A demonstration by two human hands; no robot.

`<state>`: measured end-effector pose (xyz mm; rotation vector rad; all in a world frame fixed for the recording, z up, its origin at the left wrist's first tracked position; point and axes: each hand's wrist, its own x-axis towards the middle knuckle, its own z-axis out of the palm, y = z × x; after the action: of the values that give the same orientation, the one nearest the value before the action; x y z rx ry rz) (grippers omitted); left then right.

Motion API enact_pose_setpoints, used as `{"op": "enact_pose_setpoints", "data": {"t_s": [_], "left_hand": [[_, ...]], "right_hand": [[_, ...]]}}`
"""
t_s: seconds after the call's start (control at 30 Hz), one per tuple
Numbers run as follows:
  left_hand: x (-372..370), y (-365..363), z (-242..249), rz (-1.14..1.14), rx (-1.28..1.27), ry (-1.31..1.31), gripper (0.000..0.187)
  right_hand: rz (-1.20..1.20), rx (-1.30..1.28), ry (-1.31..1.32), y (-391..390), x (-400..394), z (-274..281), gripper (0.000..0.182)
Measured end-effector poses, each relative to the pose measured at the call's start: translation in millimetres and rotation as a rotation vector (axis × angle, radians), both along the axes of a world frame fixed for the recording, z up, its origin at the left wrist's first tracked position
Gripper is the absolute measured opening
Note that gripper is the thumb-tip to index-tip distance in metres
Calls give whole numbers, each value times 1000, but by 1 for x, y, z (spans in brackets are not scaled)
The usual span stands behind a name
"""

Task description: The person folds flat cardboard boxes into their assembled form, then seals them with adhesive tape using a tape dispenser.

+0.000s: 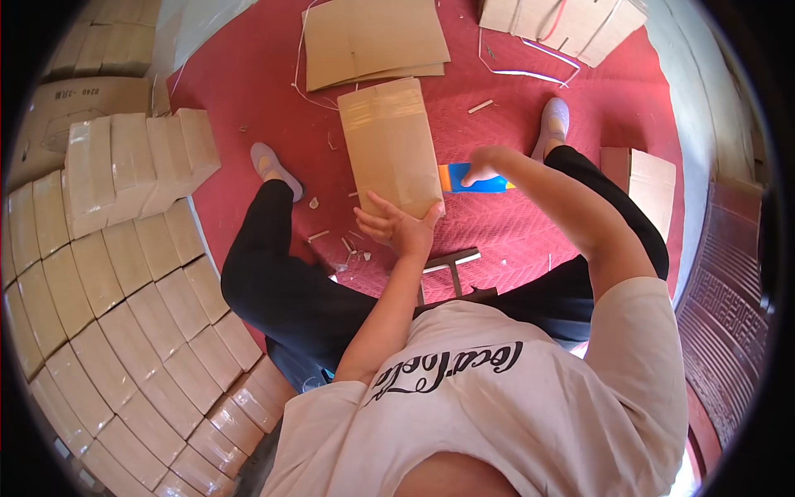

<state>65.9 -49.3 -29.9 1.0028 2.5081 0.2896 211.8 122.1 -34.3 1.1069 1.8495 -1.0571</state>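
A tall cardboard box with clear tape across its far end stands before me on the red floor covering. My left hand grips its near end, fingers over the left side and thumb at the right corner. My right hand is closed on a flat blue item with an orange end and a bit of yellow, right beside the box. Its exact kind does not show, as the hand covers part of it.
Stacked cardboard boxes fill the left side. Flat cardboard sheets lie ahead, and a strapped bundle sits at the far right. Another carton stands beyond my right leg. Paper scraps litter the red floor.
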Motion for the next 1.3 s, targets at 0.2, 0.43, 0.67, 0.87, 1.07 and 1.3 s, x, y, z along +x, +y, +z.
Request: {"op": "enact_pose_setpoints", "data": {"t_s": [0.2,0.43,0.67,0.87,1.07,1.3], "left_hand": [[2,0,-2,-9,56,51,133],[-2,1,7,-36,14,-2,134],[-3,-5,-7,-51,92,21,135],[-4,-3,-13,-81,117,38,136],[-17,-10,4,-138,109,11,128],[-39,-37,23,226,434,-322,109]], "right_hand": [[86,324,-128,-44,-30,9,39],[-768,507,-22,-76,-22,-39,40],[-1314,599,132,-71,-74,-75,59],[-1256,400,-16,-62,-70,-132,55],[-1130,683,132,-16,-51,-115,46],[-965,838,656,94,-68,18,51]]}}
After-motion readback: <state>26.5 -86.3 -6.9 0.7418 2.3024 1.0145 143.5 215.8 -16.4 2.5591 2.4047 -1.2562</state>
